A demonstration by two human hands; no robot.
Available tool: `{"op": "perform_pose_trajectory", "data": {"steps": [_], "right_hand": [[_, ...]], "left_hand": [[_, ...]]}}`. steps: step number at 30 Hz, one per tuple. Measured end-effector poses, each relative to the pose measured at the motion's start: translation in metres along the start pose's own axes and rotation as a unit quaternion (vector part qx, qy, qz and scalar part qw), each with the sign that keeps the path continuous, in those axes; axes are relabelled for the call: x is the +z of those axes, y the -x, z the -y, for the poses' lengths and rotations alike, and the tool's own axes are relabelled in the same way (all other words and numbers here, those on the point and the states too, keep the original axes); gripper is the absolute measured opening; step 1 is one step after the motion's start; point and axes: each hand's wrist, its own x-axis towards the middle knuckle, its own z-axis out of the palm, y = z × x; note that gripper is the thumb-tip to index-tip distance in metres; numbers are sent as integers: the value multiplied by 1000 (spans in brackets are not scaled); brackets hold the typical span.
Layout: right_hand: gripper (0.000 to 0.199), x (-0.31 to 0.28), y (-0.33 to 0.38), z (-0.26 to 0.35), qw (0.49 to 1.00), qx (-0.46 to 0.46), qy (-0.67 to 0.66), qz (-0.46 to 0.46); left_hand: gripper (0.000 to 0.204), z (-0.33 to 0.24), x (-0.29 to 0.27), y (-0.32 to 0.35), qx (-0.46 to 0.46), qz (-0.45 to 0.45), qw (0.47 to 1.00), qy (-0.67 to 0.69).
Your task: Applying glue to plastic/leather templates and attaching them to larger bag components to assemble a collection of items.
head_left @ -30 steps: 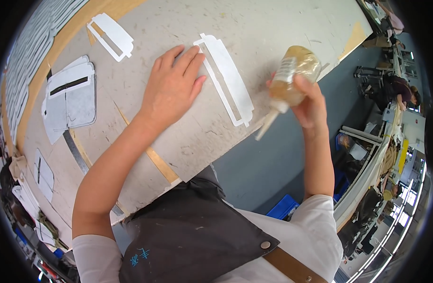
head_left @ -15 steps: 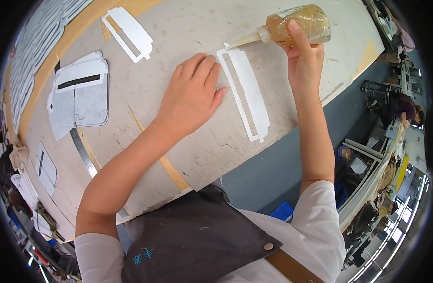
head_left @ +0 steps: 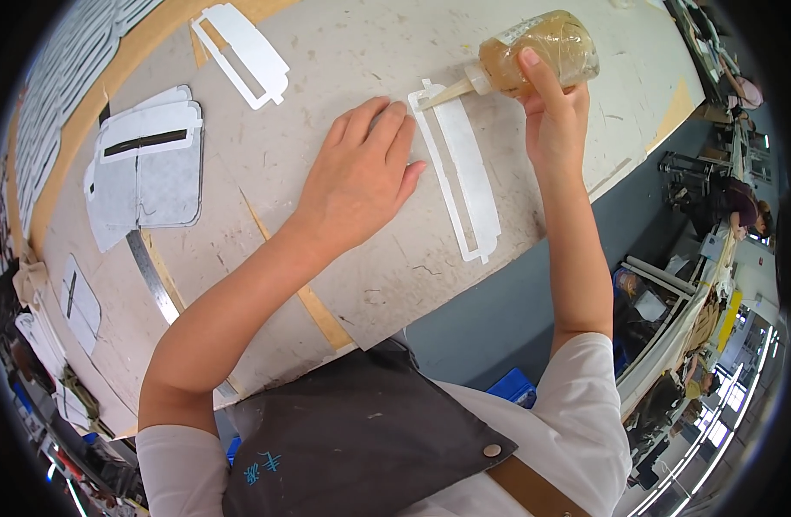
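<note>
My right hand (head_left: 555,108) is wrapped round a clear squeeze bottle (head_left: 546,52) of amber, glue-like liquid, tipped on its side. Its narrow nozzle points left and down, the tip at the far end of a white slotted piece (head_left: 470,177). That piece lies flat on the worktable, its long slot running along its left side. Palm down on the table, just left of its far end, rests my left hand (head_left: 361,168). The left fingers are stretched out and slightly bent, with nothing visible in them; whether they touch the piece's edge I cannot tell.
Another white slotted piece (head_left: 243,56) lies farther back on the scuffed worktable (head_left: 395,284). To the left sits a stack of grey-white panels (head_left: 150,185), beside a metal strip (head_left: 152,276). Many grey strips (head_left: 76,95) line the far left. A blue bin (head_left: 512,388) is below the table edge.
The nozzle tip has moved a little toward me along the far end of the white piece. My left hand has shifted slightly right. The whole view has moved a little.
</note>
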Motion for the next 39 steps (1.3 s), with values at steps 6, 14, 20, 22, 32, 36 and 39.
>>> {"op": "perform_pose_trajectory", "data": {"steps": [6,14,20,22,32,36,39], "right_hand": [[39,-8,13,5,999,32,17,6],[50,-25,41,12,996,84,34,-15],[52,-34,65,16,994,105,31,-20],[53,-36,72,19,993,106,32,-26],[56,-50,96,24,991,114,50,-43],[56,-58,96,28,991,94,69,-69],[55,-61,98,29,990,104,66,-70]], "left_hand": [[38,1,0,-1,6,-5,1000,-17],[38,3,2,0,13,-14,1000,-23],[39,6,3,0,12,-12,1000,-15],[38,6,3,0,16,-12,1000,-13],[36,6,2,-1,27,-23,999,-33],[36,7,2,-1,28,-18,999,-24],[37,7,2,-1,25,-12,999,-28]]}}
